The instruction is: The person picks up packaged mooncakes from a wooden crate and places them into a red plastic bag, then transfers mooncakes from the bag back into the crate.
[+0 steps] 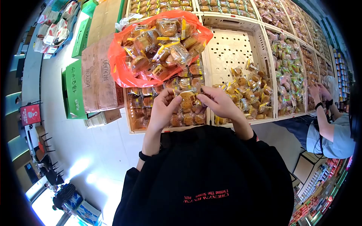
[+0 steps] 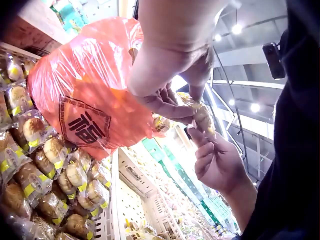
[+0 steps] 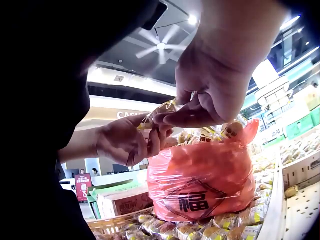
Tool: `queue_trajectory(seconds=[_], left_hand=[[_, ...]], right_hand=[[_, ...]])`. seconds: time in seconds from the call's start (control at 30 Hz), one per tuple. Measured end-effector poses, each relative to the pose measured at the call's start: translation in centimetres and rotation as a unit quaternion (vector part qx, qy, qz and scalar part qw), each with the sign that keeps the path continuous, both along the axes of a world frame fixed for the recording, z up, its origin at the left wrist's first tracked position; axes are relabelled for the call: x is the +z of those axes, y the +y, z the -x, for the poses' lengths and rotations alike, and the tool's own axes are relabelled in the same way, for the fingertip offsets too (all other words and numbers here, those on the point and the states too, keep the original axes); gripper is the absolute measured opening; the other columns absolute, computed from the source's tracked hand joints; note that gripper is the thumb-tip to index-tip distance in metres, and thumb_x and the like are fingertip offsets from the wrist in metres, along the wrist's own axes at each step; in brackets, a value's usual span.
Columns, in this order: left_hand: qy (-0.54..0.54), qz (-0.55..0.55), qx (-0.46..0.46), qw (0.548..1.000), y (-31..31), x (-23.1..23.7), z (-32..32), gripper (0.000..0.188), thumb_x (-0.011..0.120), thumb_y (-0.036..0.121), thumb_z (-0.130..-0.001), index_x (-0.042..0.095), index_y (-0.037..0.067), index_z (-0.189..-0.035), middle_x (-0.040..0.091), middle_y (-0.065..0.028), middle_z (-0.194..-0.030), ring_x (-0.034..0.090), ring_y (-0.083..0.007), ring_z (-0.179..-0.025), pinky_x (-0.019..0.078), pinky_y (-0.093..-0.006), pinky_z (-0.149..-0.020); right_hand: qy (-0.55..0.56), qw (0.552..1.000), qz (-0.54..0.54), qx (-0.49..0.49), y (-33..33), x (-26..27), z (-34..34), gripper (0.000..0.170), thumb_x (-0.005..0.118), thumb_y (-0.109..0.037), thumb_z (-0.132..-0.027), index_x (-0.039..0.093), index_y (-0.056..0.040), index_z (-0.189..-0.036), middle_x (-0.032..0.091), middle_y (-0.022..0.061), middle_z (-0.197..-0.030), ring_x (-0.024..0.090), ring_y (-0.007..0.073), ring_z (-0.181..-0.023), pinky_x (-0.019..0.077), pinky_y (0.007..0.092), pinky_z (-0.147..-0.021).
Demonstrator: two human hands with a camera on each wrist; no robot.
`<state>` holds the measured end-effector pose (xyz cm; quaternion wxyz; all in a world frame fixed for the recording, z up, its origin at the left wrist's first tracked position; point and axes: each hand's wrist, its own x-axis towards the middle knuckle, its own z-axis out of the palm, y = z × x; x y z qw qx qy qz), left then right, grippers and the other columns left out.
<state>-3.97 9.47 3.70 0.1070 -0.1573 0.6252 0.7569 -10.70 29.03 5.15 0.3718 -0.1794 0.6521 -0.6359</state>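
Between my two hands is a mooncake [image 1: 188, 101] in a clear wrapper, its patterned golden-brown face turned up. My left hand [image 1: 164, 108] pinches it at one side with thumb and fingers, while the right hand [image 1: 221, 102] pinches the opposite side. In the left wrist view the wrapped edge shows between both sets of fingertips. Just beyond the hands, a red plastic bag [image 2: 85, 95] heaped with wrapped pastries [image 1: 166, 45] stands on a crate [image 1: 132, 126] of similar pastries. The right wrist view shows the bag below and behind the hands.
Right of the bag, a second crate [image 1: 230, 45] holds loose wrapped pastries [image 1: 249, 92] toward its near side. More crates with packets [image 1: 288, 71] line the right. Cardboard boxes [image 1: 100, 75] stand at left. Another person [image 1: 328, 130] reaches over the crates at far right.
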Motion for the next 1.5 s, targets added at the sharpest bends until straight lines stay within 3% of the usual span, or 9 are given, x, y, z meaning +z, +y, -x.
queue_trajectory(seconds=[0.2, 0.37, 0.5, 0.63, 0.7, 0.83, 1.17, 1.27, 1.5], left_hand=[[0.001, 0.006, 0.001, 1.0, 0.4, -0.2, 0.1, 0.021, 0.061, 0.016, -0.085, 0.051, 0.002, -0.099, 0.058, 0.0004, -0.079, 0.048, -0.0023, -0.063, 0.0371, -0.0174, -0.053], [0.01, 0.157, 0.0, 0.988, 0.7, -0.3, 0.4, 0.028, 0.066, 0.016, -0.081, 0.049, 0.002, -0.099, 0.058, -0.0038, -0.072, 0.052, -0.005, -0.061, 0.0384, -0.0197, -0.051], [-0.006, 0.18, -0.046, 0.982, 1.4, -0.1, 0.7, 0.032, 0.068, 0.016, -0.079, 0.048, 0.002, -0.099, 0.057, -0.0051, -0.064, 0.054, -0.0075, -0.059, 0.0403, -0.0213, -0.051], [0.015, 0.073, -0.038, 0.997, 1.9, -1.0, 1.2, 0.03, 0.063, 0.011, -0.082, 0.047, 0.002, -0.105, 0.058, -0.0088, -0.092, 0.058, -0.0107, -0.08, 0.046, -0.0223, -0.064], [-0.003, 0.141, -0.061, 0.988, 1.4, -0.2, 1.8, 0.031, 0.059, 0.006, -0.083, 0.045, 0.002, -0.11, 0.056, -0.0063, -0.104, 0.056, -0.0128, -0.093, 0.0451, -0.0249, -0.08], [0.001, 0.16, -0.038, 0.986, 0.5, -2.1, 1.8, 0.034, 0.056, 0.006, -0.084, 0.043, 0.0, -0.116, 0.057, -0.0107, -0.102, 0.057, -0.0164, -0.093, 0.0445, -0.028, -0.083], [-0.089, 0.156, -0.02, 0.984, -0.2, -3.3, 2.6, 0.029, 0.058, 0.008, -0.084, 0.05, -0.003, -0.11, 0.061, -0.0105, -0.099, 0.058, -0.0144, -0.084, 0.0469, -0.027, -0.071], [-0.12, 0.206, -0.025, 0.971, -1.2, -3.8, 2.5, 0.023, 0.06, 0.01, -0.082, 0.056, -0.004, -0.1, 0.06, -0.0071, -0.095, 0.056, -0.0113, -0.079, 0.0448, -0.0259, -0.068], [-0.096, 0.196, -0.039, 0.975, -1.6, -5.3, 1.5, 0.037, 0.065, 0.009, -0.077, 0.052, -0.003, -0.109, 0.058, -0.0085, -0.091, 0.056, -0.0129, -0.08, 0.0465, -0.0254, -0.069]], right_hand=[[0.066, 0.996, -0.051, 0.003, 0.4, 0.1, -0.4, 0.021, 0.046, -0.016, -0.093, 0.048, 0.002, -0.081, 0.059, 0.0088, -0.062, 0.067, 0.0166, -0.066, 0.051, 0.0252, -0.052], [0.166, 0.979, -0.118, -0.018, 1.1, -1.9, -0.5, 0.022, 0.051, -0.018, -0.09, 0.05, 0.0018, -0.082, 0.059, 0.0072, -0.059, 0.058, 0.0111, -0.053, 0.0442, 0.025, -0.049], [0.098, 0.989, -0.093, -0.057, 0.7, -1.9, -0.3, 0.027, 0.064, -0.022, -0.082, 0.055, 0.0005, -0.093, 0.057, 0.0046, -0.06, 0.053, 0.0062, -0.054, 0.041, 0.0241, -0.048], [0.103, 0.987, -0.106, -0.064, 3.0, -3.5, 2.3, 0.036, 0.07, -0.019, -0.077, 0.054, -0.0002, -0.102, 0.058, 0.0022, -0.07, 0.054, 0.0052, -0.059, 0.0423, 0.0212, -0.052], [-0.011, 0.983, -0.004, -0.186, 4.6, -4.9, 4.9, 0.034, 0.069, -0.016, -0.078, 0.054, -0.0001, -0.105, 0.061, 0.0046, -0.076, 0.058, 0.01, -0.066, 0.0474, 0.0223, -0.056], [-0.053, 0.916, -0.001, -0.398, 7.3, -8.9, 11.8, 0.036, 0.061, -0.023, -0.085, 0.051, -0.0009, -0.111, 0.06, 0.0072, -0.091, 0.057, 0.0124, -0.07, 0.0486, 0.0238, -0.06], [-0.125, 0.894, -0.033, -0.429, 6.9, -24.0, 27.7, 0.036, 0.059, -0.019, -0.086, 0.047, 0.0022, -0.113, 0.057, 0.0097, -0.095, 0.058, 0.0164, -0.076, 0.0502, 0.0288, -0.062], [-0.072, 0.88, -0.161, -0.441, 6.1, -28.5, 31.2, 0.032, 0.06, -0.013, -0.084, 0.042, 0.0011, -0.106, 0.057, 0.0121, -0.081, 0.055, 0.0157, -0.062, 0.0483, 0.0281, -0.053], [-0.038, 0.877, -0.155, -0.453, 4.4, -32.3, 35.0, 0.023, 0.059, -0.009, -0.083, 0.045, 0.001, -0.098, 0.055, 0.0093, -0.071, 0.051, 0.0143, -0.047, 0.0437, 0.0288, -0.043]])
